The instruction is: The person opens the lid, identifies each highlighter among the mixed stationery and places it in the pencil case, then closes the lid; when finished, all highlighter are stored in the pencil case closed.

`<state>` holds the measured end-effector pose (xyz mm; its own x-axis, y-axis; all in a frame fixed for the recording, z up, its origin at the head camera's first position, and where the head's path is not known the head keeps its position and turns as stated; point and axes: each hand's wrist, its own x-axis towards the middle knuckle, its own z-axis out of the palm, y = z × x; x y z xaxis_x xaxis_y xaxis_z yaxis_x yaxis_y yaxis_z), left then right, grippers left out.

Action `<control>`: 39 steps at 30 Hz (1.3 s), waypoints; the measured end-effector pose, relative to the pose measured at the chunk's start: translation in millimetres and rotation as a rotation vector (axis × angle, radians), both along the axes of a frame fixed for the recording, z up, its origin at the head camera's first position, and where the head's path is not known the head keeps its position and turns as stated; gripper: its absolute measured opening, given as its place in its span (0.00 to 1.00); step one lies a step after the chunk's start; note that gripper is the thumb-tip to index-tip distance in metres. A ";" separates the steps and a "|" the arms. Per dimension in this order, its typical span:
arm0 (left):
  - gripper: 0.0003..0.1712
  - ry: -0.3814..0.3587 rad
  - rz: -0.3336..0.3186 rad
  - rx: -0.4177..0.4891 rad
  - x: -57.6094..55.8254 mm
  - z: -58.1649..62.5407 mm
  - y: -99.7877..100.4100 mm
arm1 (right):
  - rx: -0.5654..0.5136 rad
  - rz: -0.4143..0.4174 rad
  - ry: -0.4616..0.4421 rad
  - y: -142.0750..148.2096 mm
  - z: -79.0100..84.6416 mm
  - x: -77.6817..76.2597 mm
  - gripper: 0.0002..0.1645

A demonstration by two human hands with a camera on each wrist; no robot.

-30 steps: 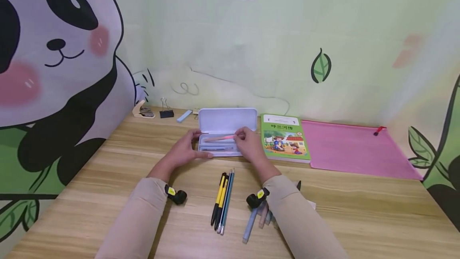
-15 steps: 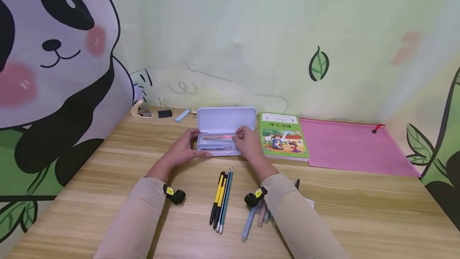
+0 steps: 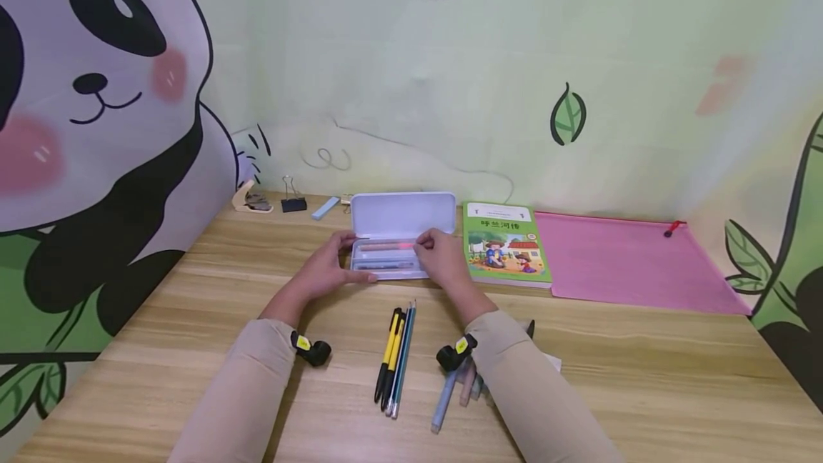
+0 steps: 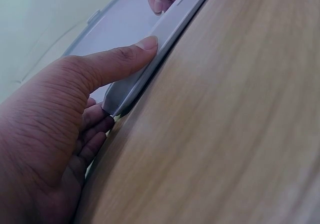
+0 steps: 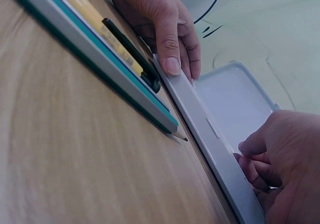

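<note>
We see the open pencil case between two hands, its lid raised just beyond the fingertips. The left hand grips its left end: the thumb lies against the front wall, and the other fingers reach round behind the corner. On the right hand, thumb and forefinger are curled together over the right part of the case, pinching the end of a pinkish pen, which lies in the far compartment and stretches from those fingertips towards the left fingers. We spot a slim pen in the near compartment, between the two hands. Nearer to us than either set of fingers, yellow-and-black pens and blue-green pencils lie side by side on the table; a grey-blue marker lies right of them. Just right of the right fingers we find a green book, with a pink zip pouch past it. Beyond the left fingers, we make out a black binder clip.
</note>
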<state>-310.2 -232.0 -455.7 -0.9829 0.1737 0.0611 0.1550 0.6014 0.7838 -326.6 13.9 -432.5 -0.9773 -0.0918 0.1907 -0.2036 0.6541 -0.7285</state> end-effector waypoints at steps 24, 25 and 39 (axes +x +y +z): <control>0.63 -0.003 -0.005 0.010 2.4 1.6 0.6 | 0.087 0.651 -0.020 23.8 56.5 54.0 0.16; 0.63 -0.004 -0.007 0.015 2.1 1.6 0.7 | 0.101 0.703 -0.023 32.9 56.0 57.7 0.15; 0.63 -0.026 0.018 -0.027 2.8 3.5 2.4 | 0.145 0.960 -0.252 120.5 9.7 76.5 0.15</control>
<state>-307.4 -229.7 -452.2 -0.9871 0.1570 0.0314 0.1239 0.6251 0.7707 -250.1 134.4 -422.8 -0.4876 -0.8687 -0.0870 -0.5427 0.3796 -0.7492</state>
